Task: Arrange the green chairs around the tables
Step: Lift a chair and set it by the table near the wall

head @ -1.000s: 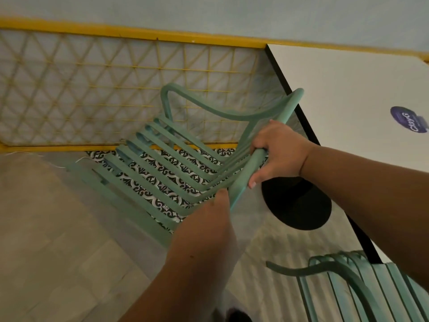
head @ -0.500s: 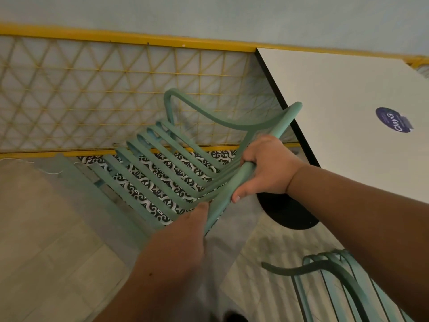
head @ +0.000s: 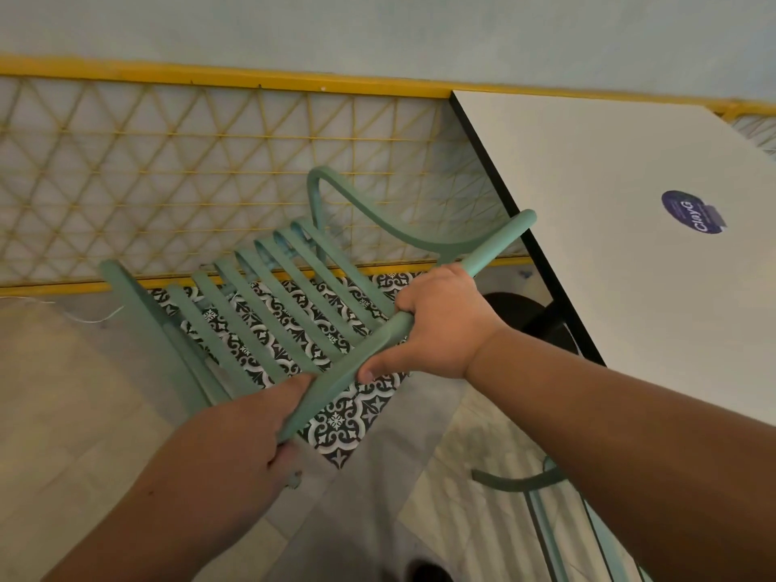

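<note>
A green slatted chair is tipped in front of me, its top rail pointing up to the right toward the white table. My right hand grips that rail near its middle. My left hand grips the same rail lower down, at its near end. The chair's armrest curves up against the yellow lattice. The far end of the rail nearly touches the table's black left edge. A second green chair shows partly at the lower right, mostly hidden by my right forearm.
A yellow lattice fence runs along the wall behind the chair. The table's round black base stands under its left edge. Patterned black-and-white tiles lie below the chair, plain pale tiles to the left. A dark shoe tip shows at the bottom.
The chair has swung so its seat slats face more to the left and its left side frame now shows. Both hands kept their hold on the rail.
</note>
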Motion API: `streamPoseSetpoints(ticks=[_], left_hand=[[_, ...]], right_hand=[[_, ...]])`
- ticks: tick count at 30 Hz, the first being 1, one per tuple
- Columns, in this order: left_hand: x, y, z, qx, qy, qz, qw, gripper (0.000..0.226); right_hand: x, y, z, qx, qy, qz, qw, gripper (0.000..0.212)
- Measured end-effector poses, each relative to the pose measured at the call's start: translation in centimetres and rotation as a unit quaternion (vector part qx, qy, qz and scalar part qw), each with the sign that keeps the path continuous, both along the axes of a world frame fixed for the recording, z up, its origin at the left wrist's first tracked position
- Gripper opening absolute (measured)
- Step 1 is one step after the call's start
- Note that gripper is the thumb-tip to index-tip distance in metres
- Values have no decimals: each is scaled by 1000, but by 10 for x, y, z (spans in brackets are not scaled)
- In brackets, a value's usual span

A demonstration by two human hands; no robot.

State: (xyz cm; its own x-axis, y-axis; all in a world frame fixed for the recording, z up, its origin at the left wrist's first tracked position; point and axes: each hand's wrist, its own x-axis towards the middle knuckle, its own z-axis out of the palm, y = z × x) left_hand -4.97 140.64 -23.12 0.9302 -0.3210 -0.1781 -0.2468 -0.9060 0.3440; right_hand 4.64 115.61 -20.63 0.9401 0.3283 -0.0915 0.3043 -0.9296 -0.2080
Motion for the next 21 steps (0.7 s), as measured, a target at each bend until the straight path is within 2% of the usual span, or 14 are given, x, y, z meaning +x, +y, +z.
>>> streamPoseSetpoints(ticks=[5,14,16,21], left_hand=[[6,32,-5,-6,0,-13,1000,62],[20,68,13,-2,16,-22,1000,63],[23,76,14,-5,28,-7,1000,57],[30,88,14,7,32,1,999,20]], right_hand=[[-10,18,-1,10,2,-27,1000,88],[-17,49,-3,-4,6,-62,998,87],[-18,56,-5,-8,6,-67,998,88],[-19,65,-7,-6,11,-76,997,87]])
